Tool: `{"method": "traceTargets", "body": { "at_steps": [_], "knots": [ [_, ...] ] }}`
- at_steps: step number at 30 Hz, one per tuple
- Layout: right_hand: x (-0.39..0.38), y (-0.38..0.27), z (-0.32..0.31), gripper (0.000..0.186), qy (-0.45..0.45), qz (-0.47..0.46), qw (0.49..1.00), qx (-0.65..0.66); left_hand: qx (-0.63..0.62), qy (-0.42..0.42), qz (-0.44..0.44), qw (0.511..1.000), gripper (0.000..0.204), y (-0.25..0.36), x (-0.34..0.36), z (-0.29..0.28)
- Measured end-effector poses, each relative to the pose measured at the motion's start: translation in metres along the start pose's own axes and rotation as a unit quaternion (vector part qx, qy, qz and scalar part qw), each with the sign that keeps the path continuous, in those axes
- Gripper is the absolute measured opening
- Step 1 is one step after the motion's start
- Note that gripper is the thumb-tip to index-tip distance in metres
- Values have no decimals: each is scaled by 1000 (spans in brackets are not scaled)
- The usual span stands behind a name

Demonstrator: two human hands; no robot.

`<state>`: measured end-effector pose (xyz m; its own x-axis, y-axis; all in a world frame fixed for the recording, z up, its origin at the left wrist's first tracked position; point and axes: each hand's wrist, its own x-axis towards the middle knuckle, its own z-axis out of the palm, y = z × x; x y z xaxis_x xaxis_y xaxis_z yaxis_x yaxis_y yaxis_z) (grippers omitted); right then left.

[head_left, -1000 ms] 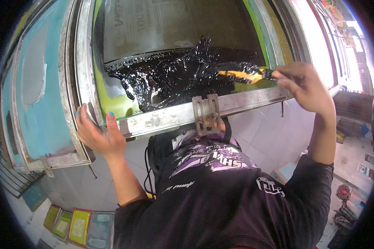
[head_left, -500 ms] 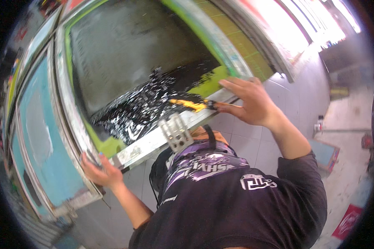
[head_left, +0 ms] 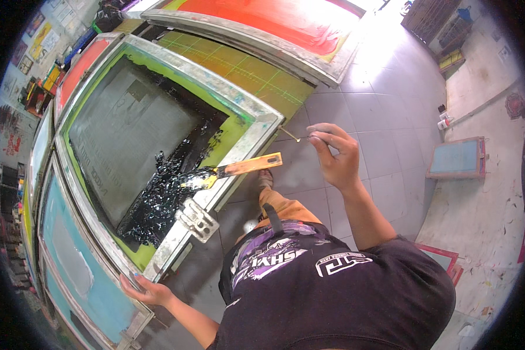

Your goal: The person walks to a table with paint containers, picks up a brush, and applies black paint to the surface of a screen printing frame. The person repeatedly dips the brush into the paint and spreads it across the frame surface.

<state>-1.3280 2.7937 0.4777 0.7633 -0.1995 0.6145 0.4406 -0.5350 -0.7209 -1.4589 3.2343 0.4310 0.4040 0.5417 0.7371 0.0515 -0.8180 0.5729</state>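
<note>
A silk-screen frame [head_left: 216, 116] with a green border lies before me, its grey mesh [head_left: 119, 116] partly covered by glossy black ink [head_left: 163, 195]. A spatula [head_left: 248, 164] rests across the near rail, its wooden handle jutting outward and its blade end smeared with black and yellow. My left hand [head_left: 147, 291] is at the near left corner, fingers and thumb on either side of the rail. Beyond the right corner, my right hand [head_left: 339, 156] is raised off the frame with fingertips pinched together. A thin metal rod [head_left: 290, 135] sticks out from that corner toward them; whether they touch it is unclear.
A metal hinge-like clamp [head_left: 197, 220] sits on the near rail. Blue screens [head_left: 64, 233] stand at left and a red-orange screen [head_left: 274, 23] lies beyond. Grey floor tiles [head_left: 379, 122] show at right, with a small blue screen [head_left: 458, 158] by the wall.
My right hand has left the near rail beside the spatula and moved right, past the corner. My left hand stays at the left corner. The whole view has shifted.
</note>
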Motion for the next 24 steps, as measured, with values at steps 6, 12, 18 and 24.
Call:
{"method": "traceTargets", "body": {
  "at_steps": [6, 12, 18, 24],
  "knots": [
    [-21, 40, -41, 10, 7, 124, 992, 15, 64, 27, 89, 994, 37, 59, -40, 12],
    [-2, 49, -33, 29, -118, -10, 992, 35, -239, -111, -335, 904, 38, 115, -101, 33],
    [33, 9, 14, 44, -273, -237, 932, 12, -450, -190, -507, 710, 41, 168, -90, 70],
    [14, 14, 42, 40, -298, -248, 921, 28, -488, -132, -571, 646, 30, 164, -81, 84]
  ]
}}
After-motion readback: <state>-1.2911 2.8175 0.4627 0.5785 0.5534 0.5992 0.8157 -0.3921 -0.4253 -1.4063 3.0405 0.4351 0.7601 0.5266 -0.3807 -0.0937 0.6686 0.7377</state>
